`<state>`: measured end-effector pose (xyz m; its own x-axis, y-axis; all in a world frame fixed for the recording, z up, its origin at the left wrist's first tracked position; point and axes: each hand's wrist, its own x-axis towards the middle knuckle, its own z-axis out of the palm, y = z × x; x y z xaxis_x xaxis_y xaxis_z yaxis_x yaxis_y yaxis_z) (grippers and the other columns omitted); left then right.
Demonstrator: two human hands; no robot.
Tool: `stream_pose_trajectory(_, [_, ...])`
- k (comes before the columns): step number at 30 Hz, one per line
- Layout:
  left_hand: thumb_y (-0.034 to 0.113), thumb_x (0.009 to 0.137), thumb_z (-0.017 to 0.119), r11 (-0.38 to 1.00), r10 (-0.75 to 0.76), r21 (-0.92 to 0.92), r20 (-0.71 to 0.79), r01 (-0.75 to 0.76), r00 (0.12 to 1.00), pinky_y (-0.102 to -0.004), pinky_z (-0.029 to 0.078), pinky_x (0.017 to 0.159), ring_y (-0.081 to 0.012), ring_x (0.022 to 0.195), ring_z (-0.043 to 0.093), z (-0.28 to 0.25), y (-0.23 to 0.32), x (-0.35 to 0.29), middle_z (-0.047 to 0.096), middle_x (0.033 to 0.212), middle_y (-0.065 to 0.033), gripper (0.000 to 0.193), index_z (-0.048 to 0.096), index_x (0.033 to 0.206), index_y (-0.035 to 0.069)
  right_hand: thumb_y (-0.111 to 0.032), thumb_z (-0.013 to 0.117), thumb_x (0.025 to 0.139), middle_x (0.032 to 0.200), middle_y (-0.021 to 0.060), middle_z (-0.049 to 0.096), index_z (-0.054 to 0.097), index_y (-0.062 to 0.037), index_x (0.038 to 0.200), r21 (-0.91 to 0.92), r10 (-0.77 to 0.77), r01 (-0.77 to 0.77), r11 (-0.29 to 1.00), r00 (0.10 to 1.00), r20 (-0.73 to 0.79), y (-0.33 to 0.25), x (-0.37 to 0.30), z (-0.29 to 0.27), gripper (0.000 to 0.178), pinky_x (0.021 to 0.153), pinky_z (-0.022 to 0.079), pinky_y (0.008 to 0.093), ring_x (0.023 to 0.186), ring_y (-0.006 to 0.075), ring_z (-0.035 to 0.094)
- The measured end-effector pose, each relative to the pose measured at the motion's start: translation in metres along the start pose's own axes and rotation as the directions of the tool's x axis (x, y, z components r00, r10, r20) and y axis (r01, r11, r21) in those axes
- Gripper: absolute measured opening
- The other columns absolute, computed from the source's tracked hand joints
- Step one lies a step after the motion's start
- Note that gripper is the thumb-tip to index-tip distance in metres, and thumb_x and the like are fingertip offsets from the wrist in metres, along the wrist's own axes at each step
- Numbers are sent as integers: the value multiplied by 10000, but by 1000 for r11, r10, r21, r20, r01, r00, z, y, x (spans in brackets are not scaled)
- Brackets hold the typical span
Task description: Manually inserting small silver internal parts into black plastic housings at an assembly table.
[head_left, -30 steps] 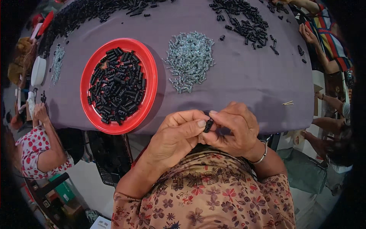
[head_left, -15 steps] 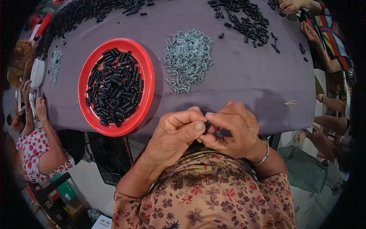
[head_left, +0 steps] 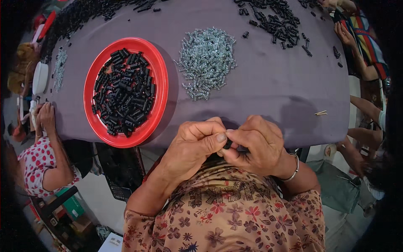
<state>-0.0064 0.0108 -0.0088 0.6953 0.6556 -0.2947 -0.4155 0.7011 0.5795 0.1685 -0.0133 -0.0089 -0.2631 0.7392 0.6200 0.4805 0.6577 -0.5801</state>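
Close to my body, both hands meet at the table's near edge around a small black plastic part (head_left: 228,144). My left hand (head_left: 197,140) is closed, thumb and forefinger pinched at the part's upper end. The fingers of my right hand (head_left: 258,145) are closed on it from the other side and cover most of it. Beyond my hands lies a heap of small metal springs (head_left: 206,59). To the left, a red oval tray (head_left: 163,94) holds many short black plastic parts (head_left: 126,96) like the one in my fingers.
More black parts (head_left: 275,23) are strewn at the far right, others (head_left: 67,21) at the far left beside a small spring pile (head_left: 60,69). Two thin sticks (head_left: 321,113) lie near the right edge. Co-workers' hands (head_left: 45,117) and arms (head_left: 350,38) show at both sides.
My fingers have shifted slightly around the black part, and less of it shows. At the left, the co-worker's hands have come closer together.
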Motion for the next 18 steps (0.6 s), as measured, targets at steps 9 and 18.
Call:
stream_pose_trajectory(9, [195, 955, 470, 985, 22, -172, 125, 0, 992, -271, 452, 779, -153, 826, 543, 6, -2, -5, 567, 952, -88, 335, 556, 1124, -80, -59, 770, 648, 737, 76, 542, 567, 2, 950, 39, 82, -81, 996, 996, -29, -3, -2, -15, 370, 509, 436, 290, 585, 159, 527])
stream_pose_trajectory(18, [200, 952, 489, 970, 183, 207, -286, -126, 941, -239, 445, 685, -112, 742, 535, 20, -10, -3, 547, 845, -24, 309, 542, 1154, -28, -118, 790, 656, 747, 83, 573, 597, -27, 959, -159, 44, -65, 985, 990, -131, 2, -2, -27, 370, 508, 468, 282, 606, 194, 570])
